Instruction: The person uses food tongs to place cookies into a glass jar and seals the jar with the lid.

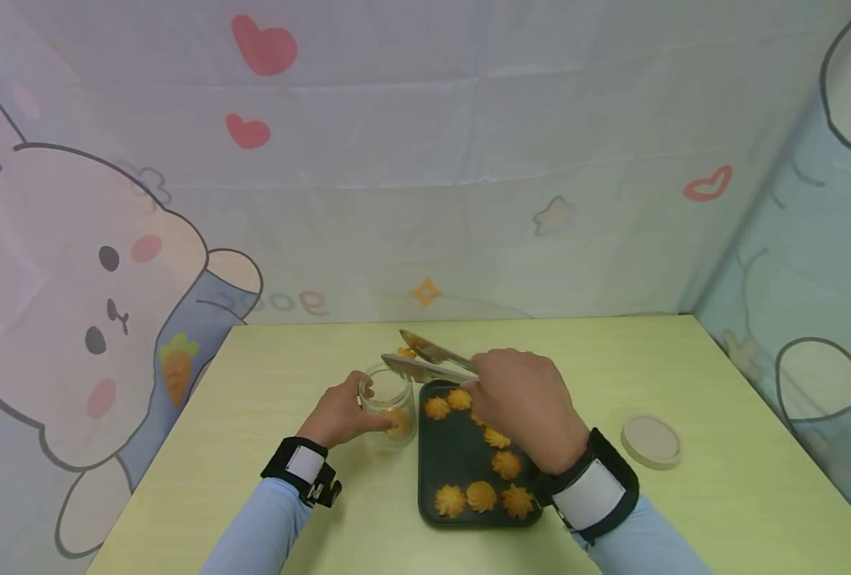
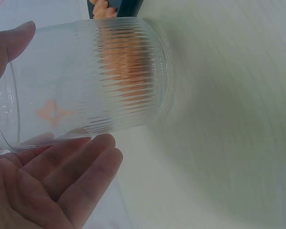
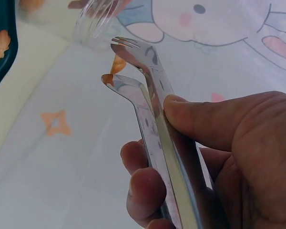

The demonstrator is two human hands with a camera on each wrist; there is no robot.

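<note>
My left hand (image 1: 346,411) grips a clear glass jar (image 2: 57,62) standing at the left of the tray, thumb on one side and fingers on the other. Orange swirled cookies (image 2: 126,67) lie in the ribbed lower part of the jar. In my right hand (image 1: 522,403) is a pair of metal tongs (image 3: 157,105), squeezed between thumb and fingers. One cookie (image 3: 117,64) sits between the tongs' tips, close above and just beyond the jar's open mouth. Below the right hand, the dark tray (image 1: 443,451) bears several more cookies, some hidden by that hand.
A pale round lid (image 1: 651,441) lies on the light yellow table (image 1: 310,351) to the right of my right wrist. Behind the table hangs a printed cloth (image 1: 425,160) with hearts and a rabbit, and it runs along the right side too.
</note>
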